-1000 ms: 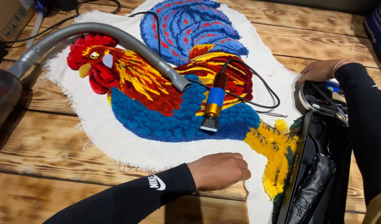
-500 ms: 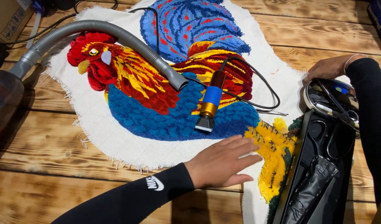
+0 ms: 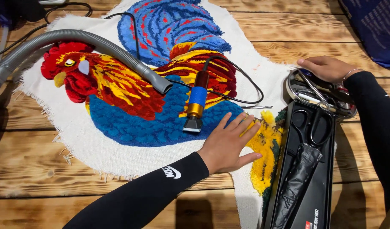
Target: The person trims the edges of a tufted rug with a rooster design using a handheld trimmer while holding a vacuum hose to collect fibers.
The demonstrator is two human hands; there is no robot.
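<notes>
since a second ago the left hand (image 3: 230,144) has gone from a loose fist at the cloth's lower edge to a flat, spread palm further up, fingers fanned and pressed onto the tufted rooster rug (image 3: 131,123) where the blue belly meets the yellow leg; it pinches nothing. fingertips lie just beside the head of the electric carving clipper (image 3: 195,106) (gold collar, blue grip, brown handle), which rests untouched on the blue pile with its black cord (image 3: 246,80) looping over the red and yellow wing. grey vacuum hose (image 3: 106,48) lies across the rooster's neck, nozzle mouth near the clipper. right hand (image 3: 326,68) has stayed at the far rim of the round metal tin (image 3: 292,82) of small tools, fingers curled over the edge; whether they grip anything cannot be told. black tray (image 3: 307,186) with scissors (image 3: 314,127) and a rolled black bag sits beside the yellow leg, on the plank floor (image 3: 42,169). judgement: the palm seems to be feeling the pile rather than taking up a tool.
</notes>
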